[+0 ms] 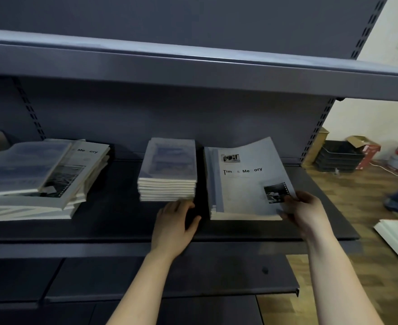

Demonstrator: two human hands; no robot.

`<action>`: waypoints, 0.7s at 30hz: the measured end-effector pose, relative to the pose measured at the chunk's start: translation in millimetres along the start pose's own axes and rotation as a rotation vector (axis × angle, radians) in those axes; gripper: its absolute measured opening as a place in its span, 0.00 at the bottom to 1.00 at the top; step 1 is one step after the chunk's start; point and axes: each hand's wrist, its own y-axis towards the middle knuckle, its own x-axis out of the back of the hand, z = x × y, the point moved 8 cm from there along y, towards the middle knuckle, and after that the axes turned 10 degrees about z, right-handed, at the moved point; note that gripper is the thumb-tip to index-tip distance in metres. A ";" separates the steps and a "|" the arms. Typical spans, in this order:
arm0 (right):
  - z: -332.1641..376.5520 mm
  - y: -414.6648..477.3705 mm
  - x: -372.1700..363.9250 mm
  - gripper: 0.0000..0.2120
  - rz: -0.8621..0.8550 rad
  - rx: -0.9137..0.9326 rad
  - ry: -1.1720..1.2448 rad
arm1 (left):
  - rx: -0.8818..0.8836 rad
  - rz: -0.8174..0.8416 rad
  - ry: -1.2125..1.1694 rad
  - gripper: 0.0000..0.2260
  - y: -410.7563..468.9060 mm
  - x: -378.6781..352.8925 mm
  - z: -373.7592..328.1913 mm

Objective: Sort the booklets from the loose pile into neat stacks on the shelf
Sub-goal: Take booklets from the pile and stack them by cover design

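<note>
Head view: a dark metal shelf fills the frame, booklets on it in three groups, two bare hands reaching in from the bottom.
Right hand: the right hand, lower right of centre, pinches the near right corner of the top booklet, thumb on the cover and fingers under the edge; the far end of that booklet curls upward, so it seems not yet fully laid down.
Why held so: a corner pinch likely lets the person square the cover onto the right stack beneath it.
Left hand: the left hand rests on the shelf just in front of the middle stack, fingers loosely spread and pinching nothing, probably steadying.
Loose pile: the loose pile, at the left of the frame, is skewed and fanned, well apart from both hands; much sorting seems left.
Stacks: the middle stack is small-format and even-edged; the right stack is larger-format, just beside it.
Surface: flat, dark, matt, under another shelf board across the top.
Room: wood-pattern floor at the right, with black trays and a cardboard box by a pale wall.
</note>
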 end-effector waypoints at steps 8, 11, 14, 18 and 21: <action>3.0 10.5 -0.5 0.02 -0.008 0.049 -0.266 | 0.033 -0.014 0.105 0.15 -0.4 -2.0 1.0; 13.9 13.4 2.8 0.05 -0.111 0.133 -0.660 | 0.041 -0.016 0.110 0.15 0.2 -2.9 1.8; 17.4 16.1 -2.0 0.05 -0.106 0.185 -0.761 | 0.043 -0.024 0.107 0.15 0.3 -3.0 2.4; 13.7 23.2 -4.1 0.06 -0.112 0.190 -0.784 | 0.042 -0.034 0.112 0.15 0.2 -2.5 2.0; 11.9 29.2 -4.7 0.09 -0.123 0.174 -0.785 | 0.040 -0.043 0.120 0.14 -0.4 -1.8 1.2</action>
